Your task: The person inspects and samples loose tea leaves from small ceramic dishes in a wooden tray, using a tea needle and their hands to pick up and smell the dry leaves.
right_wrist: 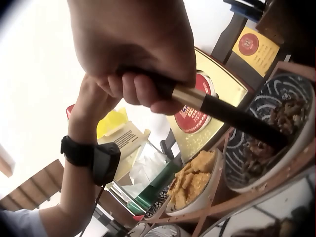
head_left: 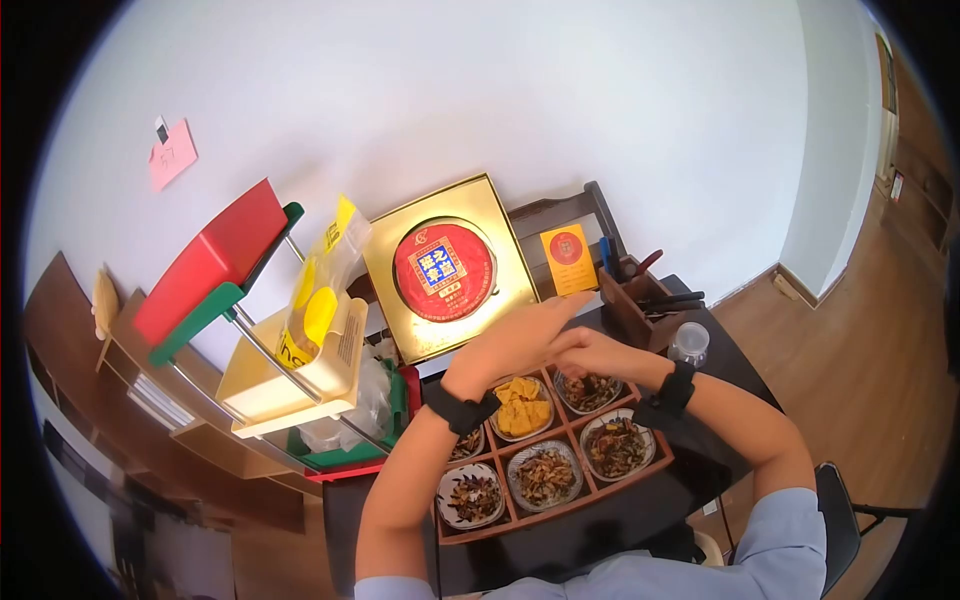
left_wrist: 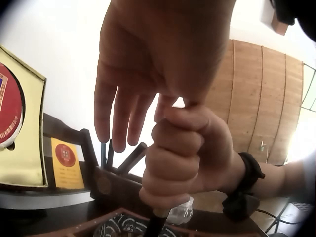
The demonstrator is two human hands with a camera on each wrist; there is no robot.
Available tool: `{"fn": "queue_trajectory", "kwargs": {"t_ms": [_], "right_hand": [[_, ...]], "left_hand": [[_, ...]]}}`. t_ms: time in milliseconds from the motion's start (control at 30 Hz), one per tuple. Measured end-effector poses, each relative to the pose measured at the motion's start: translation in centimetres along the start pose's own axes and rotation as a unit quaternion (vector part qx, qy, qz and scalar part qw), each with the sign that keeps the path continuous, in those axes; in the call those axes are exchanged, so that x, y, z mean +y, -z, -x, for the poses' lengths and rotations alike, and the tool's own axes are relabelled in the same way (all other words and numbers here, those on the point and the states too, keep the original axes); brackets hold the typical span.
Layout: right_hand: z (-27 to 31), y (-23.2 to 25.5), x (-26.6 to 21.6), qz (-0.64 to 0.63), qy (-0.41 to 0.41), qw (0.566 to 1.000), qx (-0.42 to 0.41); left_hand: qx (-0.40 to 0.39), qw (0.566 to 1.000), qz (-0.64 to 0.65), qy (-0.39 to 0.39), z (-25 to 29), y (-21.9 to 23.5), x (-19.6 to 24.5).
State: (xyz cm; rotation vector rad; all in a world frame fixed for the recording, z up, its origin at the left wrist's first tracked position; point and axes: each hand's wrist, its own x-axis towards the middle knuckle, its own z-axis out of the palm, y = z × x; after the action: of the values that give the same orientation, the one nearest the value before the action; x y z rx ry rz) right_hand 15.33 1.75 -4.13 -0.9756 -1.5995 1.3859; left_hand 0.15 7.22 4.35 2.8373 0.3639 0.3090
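Observation:
My right hand point(head_left: 606, 357) grips a dark stick point(right_wrist: 237, 117) with a gold band, its fingers curled round the upper end. The stick slants down into a blue-patterned bowl point(right_wrist: 269, 89) of dark dried pieces, its tip among them. My left hand point(head_left: 515, 338) reaches across with straight fingers, its palm side against the top of the right fist in the left wrist view. Below the hands, a divided wooden tray point(head_left: 590, 492) holds several small bowls. Yellow chunks point(head_left: 521, 408) fill one, and dark dried pieces point(head_left: 546, 474) lie in others.
Behind the tray leans a gold box point(head_left: 500, 215) with a red disc, beside a yellow card point(head_left: 567, 258). A dark tool holder point(head_left: 632, 305) and a clear jar point(head_left: 689, 343) stand right. A rack with a red bin point(head_left: 215, 255) rises at left.

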Motion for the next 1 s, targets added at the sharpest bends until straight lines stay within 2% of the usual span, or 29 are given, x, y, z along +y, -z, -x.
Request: {"fn": "queue_trajectory", "kwargs": {"t_ms": [100,133,167,267,333,467,567,700,767,833,1000], "right_hand": [[-0.2,-1.5,-1.4,-0.017,0.019,0.997,0.074],[-0.2,-1.6,-1.9,-0.018,0.041,0.993,0.113],[-0.3,-1.4,-1.8,-0.018,0.041,0.992,0.115],[-0.9,-0.8,-0.4,-0.035,0.032,0.989,0.139],[-1.2,-0.8,1.9,-0.061,0.066,0.983,0.163],[-1.5,0.0,2.4,-0.092,0.074,0.980,0.158],[-1.8,0.6,2.5,-0.123,0.079,0.978,0.151],[-2.0,0.8,3.2,-0.179,0.086,0.970,0.143],[-2.1,1.0,3.2,-0.201,0.092,0.964,0.147],[-2.0,1.4,3.0,-0.155,0.097,0.978,0.103],[-2.9,1.2,4.5,-0.164,0.131,0.971,0.116]], "left_hand": [[-0.036,0.998,0.054,0.016,-0.8,-1.2,-1.2],[-0.029,0.995,0.089,-0.020,-1.2,-1.7,-2.3],[-0.022,0.990,0.125,-0.056,-1.6,-1.8,-2.6],[-0.013,0.978,0.185,-0.094,-2.6,-2.5,-3.3],[-0.035,0.981,0.162,-0.103,-3.2,-3.0,-2.7],[-0.081,0.983,0.136,-0.097,-4.4,-2.8,-2.2],[-0.054,0.986,0.120,-0.100,-5.2,-2.1,-2.3],[-0.059,0.987,0.115,-0.093,-5.5,-2.9,-2.3],[-0.022,0.981,0.146,-0.123,-5.5,-3.1,-2.3],[-0.025,0.984,0.131,-0.120,-5.5,-2.6,-2.1],[-0.023,0.989,0.080,-0.126,-5.5,-2.1,-1.6]]}}
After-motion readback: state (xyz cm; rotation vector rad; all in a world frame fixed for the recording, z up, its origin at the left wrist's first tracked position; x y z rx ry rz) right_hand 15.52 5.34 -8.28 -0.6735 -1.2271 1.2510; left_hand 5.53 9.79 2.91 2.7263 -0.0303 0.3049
